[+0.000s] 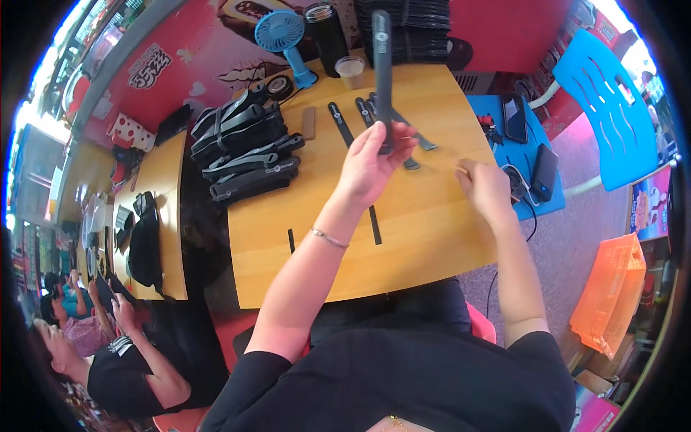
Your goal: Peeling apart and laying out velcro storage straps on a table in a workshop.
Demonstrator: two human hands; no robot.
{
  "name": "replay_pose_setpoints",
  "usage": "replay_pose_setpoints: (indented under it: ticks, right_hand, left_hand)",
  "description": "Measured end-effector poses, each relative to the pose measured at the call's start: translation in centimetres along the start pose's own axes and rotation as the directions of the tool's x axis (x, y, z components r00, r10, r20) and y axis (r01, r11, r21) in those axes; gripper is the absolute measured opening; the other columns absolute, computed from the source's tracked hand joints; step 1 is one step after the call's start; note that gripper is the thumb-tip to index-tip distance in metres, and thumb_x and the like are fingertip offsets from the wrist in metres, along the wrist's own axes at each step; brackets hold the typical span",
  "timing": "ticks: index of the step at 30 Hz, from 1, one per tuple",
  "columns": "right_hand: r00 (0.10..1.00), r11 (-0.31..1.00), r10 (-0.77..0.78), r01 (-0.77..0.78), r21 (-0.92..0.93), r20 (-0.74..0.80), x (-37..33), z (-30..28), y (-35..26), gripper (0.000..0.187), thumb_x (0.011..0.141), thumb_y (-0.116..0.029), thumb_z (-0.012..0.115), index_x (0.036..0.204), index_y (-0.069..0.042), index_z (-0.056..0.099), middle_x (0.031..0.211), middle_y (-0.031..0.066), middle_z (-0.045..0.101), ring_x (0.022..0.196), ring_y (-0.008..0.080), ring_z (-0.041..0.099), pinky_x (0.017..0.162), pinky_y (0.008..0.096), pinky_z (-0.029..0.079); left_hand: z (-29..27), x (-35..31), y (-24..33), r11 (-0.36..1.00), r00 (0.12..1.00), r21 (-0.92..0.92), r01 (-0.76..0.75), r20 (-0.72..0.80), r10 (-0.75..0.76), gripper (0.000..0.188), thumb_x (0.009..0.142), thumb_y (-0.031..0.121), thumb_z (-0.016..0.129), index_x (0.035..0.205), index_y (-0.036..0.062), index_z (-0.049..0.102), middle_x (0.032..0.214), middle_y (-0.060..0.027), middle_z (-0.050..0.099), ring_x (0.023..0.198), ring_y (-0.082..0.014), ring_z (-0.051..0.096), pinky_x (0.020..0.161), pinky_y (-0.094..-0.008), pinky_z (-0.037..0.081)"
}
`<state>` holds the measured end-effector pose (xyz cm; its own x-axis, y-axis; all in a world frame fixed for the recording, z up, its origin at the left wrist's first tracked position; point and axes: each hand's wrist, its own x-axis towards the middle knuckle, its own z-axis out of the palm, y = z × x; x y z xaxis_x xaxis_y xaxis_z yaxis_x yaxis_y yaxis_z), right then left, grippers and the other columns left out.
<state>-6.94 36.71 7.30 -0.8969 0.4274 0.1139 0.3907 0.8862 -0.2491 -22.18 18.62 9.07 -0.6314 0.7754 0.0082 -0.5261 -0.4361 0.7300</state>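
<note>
While the left hand point(368, 169) holds one dark grey flat strap point(382, 65) nearly upright at the upper centre of the frame, its thumb and fingers closed on the lower end, the right hand point(489, 189) stands right of centre, over the light wood-coloured table point(432, 230). Its fingers are curled with a narrow gap to the thumb; whether anything thin sits between them, I cannot tell from this view.

Near the left hand, at least three loose dark straps point(340, 122) lie on the tabletop, partly overlapping. Two narrow black strip ends point(291, 240) show lower down, one on each side of the left forearm.

At the upper left of the table sits one pile of bundled black and grey straps point(248, 140), with one small brown rectangular piece point(309, 122) just beside it. Along the far edge stand one blue handheld fan point(281, 32), one black cylindrical bottle point(327, 42), one clear plastic cup point(350, 70) and one tall stack of black bundles point(412, 36). One blue plastic chair point(601, 108) fills the upper right, one orange plastic crate point(608, 295) the lower right.
</note>
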Motion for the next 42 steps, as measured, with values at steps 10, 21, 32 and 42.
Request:
replay_pose_setpoints:
  ticks: [10, 21, 32, 42]
  right_hand:
    - [0.981, 0.978, -0.178, 0.184, 0.1, -0.072, 11.0, 4.7, -2.4, 0.027, 0.085, -0.027, 0.064, 0.11, -0.019, 0.068, 0.089, 0.011, 0.065, 0.081, 0.0314, 0.064, 0.072, 0.0414, 0.051]
    - [0.99, 0.994, -0.07, 0.08, 0.074, -0.125, 10.7, 5.1, 0.3, 0.032, 0.089, -0.026, 0.058, 0.119, -0.019, 0.063, 0.085, 0.0136, 0.064, 0.08, 0.0335, 0.064, 0.071, 0.0441, 0.051]
    - [0.988, 1.0, 0.018, -0.014, 0.025, -0.151, 11.5, 4.0, 2.6, 0.031, 0.09, -0.024, 0.057, 0.119, -0.014, 0.062, 0.098, 0.0159, 0.066, 0.086, 0.0344, 0.063, 0.073, 0.0428, 0.051]
    - [0.977, 0.956, -0.06, 0.115, 0.269, -0.205, 8.6, 2.7, -1.2, 0.024, 0.088, -0.021, 0.061, 0.109, -0.011, 0.065, 0.099, 0.0148, 0.064, 0.082, 0.0335, 0.064, 0.072, 0.0435, 0.051]
  left_hand:
    - [-1.7, 4.6, -4.6, 0.995, 0.963, -0.071, -0.069, -0.266, 0.048, 0.031, 0.103, 0.032, 0.036, 0.099, 0.0055, 0.051, 0.115, -0.0093, 0.056, 0.119, -0.0199, 0.047, 0.109, -0.0389, 0.03]
    - [-2.9, 6.7, -6.5, 0.998, 0.913, 0.006, -0.069, -0.403, 0.065, 0.024, 0.102, 0.03, 0.043, 0.103, 0.0089, 0.054, 0.099, 0.0011, 0.055, 0.094, -0.0094, 0.046, 0.09, -0.0263, 0.035]
    - [-3.6, 6.8, -7.4, 0.995, 0.911, 0.084, -0.049, -0.405, 0.079, 0.026, 0.101, 0.031, 0.045, 0.097, 0.008, 0.056, 0.093, 0.0008, 0.052, 0.085, -0.0091, 0.046, 0.082, -0.0229, 0.037]
    - [-0.2, 3.9, -5.1, 0.974, 0.923, 0.048, -0.222, -0.312, 0.226, 0.033, 0.102, 0.033, 0.038, 0.09, 0.0071, 0.056, 0.116, -0.0078, 0.058, 0.108, -0.0179, 0.052, 0.095, -0.0357, 0.04]
